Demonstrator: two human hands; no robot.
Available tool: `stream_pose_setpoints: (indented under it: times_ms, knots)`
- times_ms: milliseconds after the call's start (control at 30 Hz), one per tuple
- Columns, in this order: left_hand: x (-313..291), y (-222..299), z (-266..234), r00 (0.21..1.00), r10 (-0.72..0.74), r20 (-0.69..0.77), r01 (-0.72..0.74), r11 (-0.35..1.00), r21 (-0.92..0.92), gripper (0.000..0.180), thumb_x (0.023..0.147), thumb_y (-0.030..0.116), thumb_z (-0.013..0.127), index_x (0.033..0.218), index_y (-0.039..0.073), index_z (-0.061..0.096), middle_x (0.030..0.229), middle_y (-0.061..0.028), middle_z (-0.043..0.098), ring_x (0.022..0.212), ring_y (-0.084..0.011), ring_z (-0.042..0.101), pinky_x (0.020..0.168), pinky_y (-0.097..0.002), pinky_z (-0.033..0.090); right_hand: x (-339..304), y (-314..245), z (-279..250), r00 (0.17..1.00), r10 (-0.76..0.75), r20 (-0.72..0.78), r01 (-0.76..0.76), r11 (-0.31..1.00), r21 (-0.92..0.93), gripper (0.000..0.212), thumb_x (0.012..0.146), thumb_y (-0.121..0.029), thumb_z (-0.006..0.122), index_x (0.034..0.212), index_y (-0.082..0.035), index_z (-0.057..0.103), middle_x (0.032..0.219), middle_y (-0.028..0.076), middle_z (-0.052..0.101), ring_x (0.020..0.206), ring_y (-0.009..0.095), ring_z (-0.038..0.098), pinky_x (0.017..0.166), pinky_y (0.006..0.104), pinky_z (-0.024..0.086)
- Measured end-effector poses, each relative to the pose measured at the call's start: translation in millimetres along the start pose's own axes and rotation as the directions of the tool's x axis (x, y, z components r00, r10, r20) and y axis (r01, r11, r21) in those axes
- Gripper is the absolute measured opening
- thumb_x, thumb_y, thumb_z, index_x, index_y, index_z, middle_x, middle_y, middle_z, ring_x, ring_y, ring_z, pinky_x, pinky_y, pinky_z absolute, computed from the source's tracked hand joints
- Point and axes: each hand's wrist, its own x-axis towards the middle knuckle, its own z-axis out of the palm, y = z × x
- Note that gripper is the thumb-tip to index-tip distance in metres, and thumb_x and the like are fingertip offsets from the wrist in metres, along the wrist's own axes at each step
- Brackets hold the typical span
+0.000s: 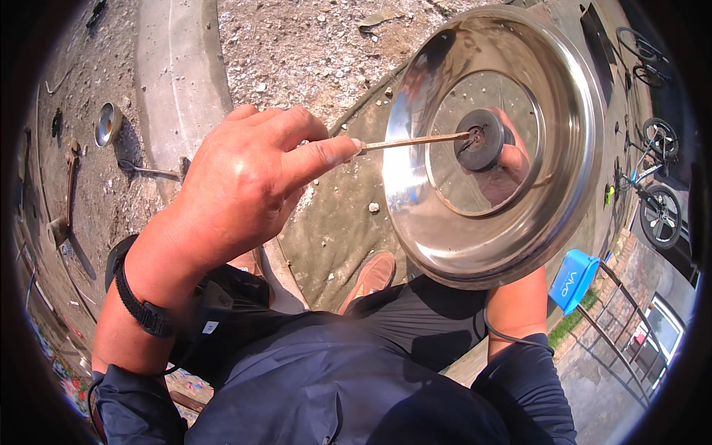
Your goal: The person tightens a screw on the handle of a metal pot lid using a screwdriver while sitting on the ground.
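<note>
Steel lid (460, 189) is flanked left by space. Rod (415, 141) is pinched by arched left hand (256, 167); right hand hidden behind lid.

The ground (81, 89) is gritty and littered with pale chips. A small metal bowl (108, 124) rests on it. Right of the bowl runs a pale paved strip (178, 67), then loose rubble (282, 52). Nearer the wearer than the bowl lie a wooden-handled tool (72, 182), leftward, and a rod-handled tool (152, 171), rightward.
</note>
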Motion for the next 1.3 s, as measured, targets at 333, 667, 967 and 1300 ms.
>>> stream_pose_setpoints:
  times_ms: [333, 667, 967, 1300]
  knots:
    - [0.5, -0.6, 0.7, 1.0, 0.007, 0.011, -0.008, 0.999, 0.036, 0.043, 0.079, 0.0, 0.075, 0.119, 0.015, 0.072, 0.102, -0.0025, 0.071, 0.087, -0.0226, 0.068, 0.072, -0.037, 0.048, -1.6, 2.7, 2.0, 0.999, 0.021, -0.024, -0.021, 1.0, 0.021, 0.069, 0.075, -0.015, 0.082, 0.135, 0.006, 0.055, 0.111, 0.01, 0.069, 0.098, 0.02, 0.068, 0.084, 0.0319, 0.057]
    - [3.0, -2.5, 2.2, 0.999, 0.04, -0.004, -0.039, 0.998, 0.05, 0.043, 0.078, 0.001, 0.075, 0.118, 0.014, 0.072, 0.103, -0.0037, 0.071, 0.086, -0.0238, 0.068, 0.072, -0.038, 0.049, 7.0, 15.4, -22.0, 0.995, 0.027, 0.097, -0.027, 1.0, -0.002, 0.068, 0.076, -0.011, 0.08, 0.137, 0.005, 0.054, 0.111, 0.009, 0.069, 0.1, 0.019, 0.067, 0.086, 0.032, 0.056]
    - [0.1, -6.4, 1.1, 0.999, 0.038, 0.001, -0.038, 0.998, 0.05, 0.043, 0.078, -0.001, 0.073, 0.119, 0.011, 0.072, 0.105, -0.0074, 0.072, 0.084, -0.0285, 0.069, 0.07, -0.0384, 0.058, 2.8, 8.6, 2.8, 0.964, 0.114, 0.242, -0.141, 0.985, 0.1, 0.057, 0.079, -0.012, 0.078, 0.131, -0.005, 0.056, 0.108, 0.003, 0.068, 0.097, 0.015, 0.065, 0.084, 0.0279, 0.054]
    - [2.1, -11.0, 2.2, 0.998, 0.056, -0.021, -0.056, 0.998, 0.006, 0.042, 0.077, -0.002, 0.074, 0.117, 0.01, 0.071, 0.102, -0.0087, 0.072, 0.083, -0.0297, 0.069, 0.068, -0.0394, 0.057, 7.4, 15.4, -4.1, 0.969, 0.105, 0.223, -0.081, 0.99, -0.112, 0.057, 0.079, -0.016, 0.08, 0.129, -0.003, 0.057, 0.105, 0.004, 0.069, 0.092, 0.014, 0.067, 0.079, 0.0252, 0.054]
